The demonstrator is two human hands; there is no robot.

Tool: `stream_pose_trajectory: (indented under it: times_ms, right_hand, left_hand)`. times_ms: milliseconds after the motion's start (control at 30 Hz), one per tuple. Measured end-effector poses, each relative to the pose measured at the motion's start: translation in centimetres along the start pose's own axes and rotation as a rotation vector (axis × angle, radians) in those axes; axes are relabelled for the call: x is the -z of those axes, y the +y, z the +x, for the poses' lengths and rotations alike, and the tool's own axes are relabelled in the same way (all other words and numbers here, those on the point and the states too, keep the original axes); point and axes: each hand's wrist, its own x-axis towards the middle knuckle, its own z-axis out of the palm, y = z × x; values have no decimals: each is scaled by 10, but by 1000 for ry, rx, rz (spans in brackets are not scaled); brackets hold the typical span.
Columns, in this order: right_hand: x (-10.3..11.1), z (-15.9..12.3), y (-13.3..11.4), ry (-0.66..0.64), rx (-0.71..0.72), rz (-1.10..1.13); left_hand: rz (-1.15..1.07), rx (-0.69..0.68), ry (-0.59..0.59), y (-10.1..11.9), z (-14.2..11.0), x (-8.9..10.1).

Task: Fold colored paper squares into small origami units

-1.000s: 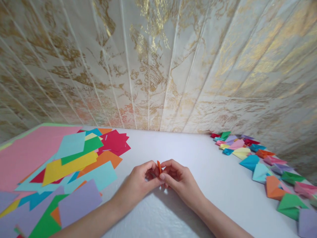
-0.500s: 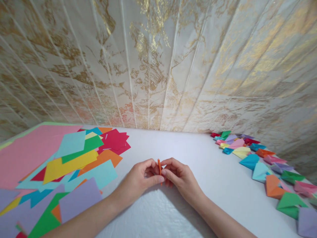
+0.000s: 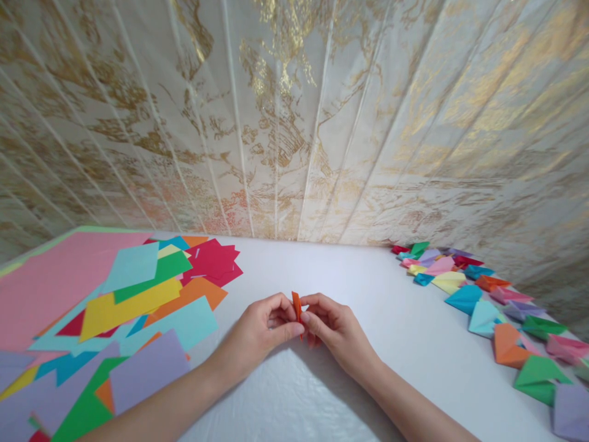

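Note:
A small folded piece of orange paper (image 3: 297, 304) stands nearly upright between my hands, seen almost edge-on. My left hand (image 3: 271, 320) pinches it from the left, thumb low and index finger higher up. From the other side my right hand (image 3: 326, 319) grips it between thumb and index finger. Both hands are just above the white table (image 3: 294, 264), near its middle. The fingers cover part of the paper, so its full folded shape is hidden.
Loose coloured paper sheets overlap on the left, among them a yellow sheet (image 3: 131, 307), a purple sheet (image 3: 150, 372) and a large pink sheet (image 3: 59, 279). Folded paper pieces, such as a green one (image 3: 540, 379), line the right edge. A gold-patterned curtain (image 3: 285, 123) hangs behind.
The orange paper has turned slightly and its upper end sticks up a little higher between my fingers. My left thumb has shifted slightly, and both hands keep their hold.

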Motion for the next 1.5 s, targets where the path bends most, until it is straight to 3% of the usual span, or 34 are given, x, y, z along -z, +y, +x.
stream_pose_trajectory:
  times_ms: [233, 333, 500, 733, 900, 1100, 1267, 1500]
  right_hand:
    - [-2, -4, -8, 89, 155, -412]
    - [-1, -5, -10, 129, 212, -480]
    - [-1, -8, -10, 192, 293, -456]
    - [-1, -9, -9, 241, 348, -451]
    - [2, -9, -6, 166, 387, -448]
    - [3, -9, -6, 183, 458, -332]
    - [3, -6, -7, 153, 444, -184]
    - [5, -5, -6, 125, 421, -75]
  left_hand:
    - [48, -12, 167, -4, -5, -8]
    - [51, -46, 229, -8, -10, -15]
    - [236, -54, 272, -8, -16, -18]
    - [360, -51, 161, 1, -19, -23]
    - [249, -63, 89, 1, -23, -25]
    - [124, -54, 99, 2, -23, -26]
    - [-18, -51, 132, 2, -18, -25]
    - [15, -77, 220, 7, -16, -20]
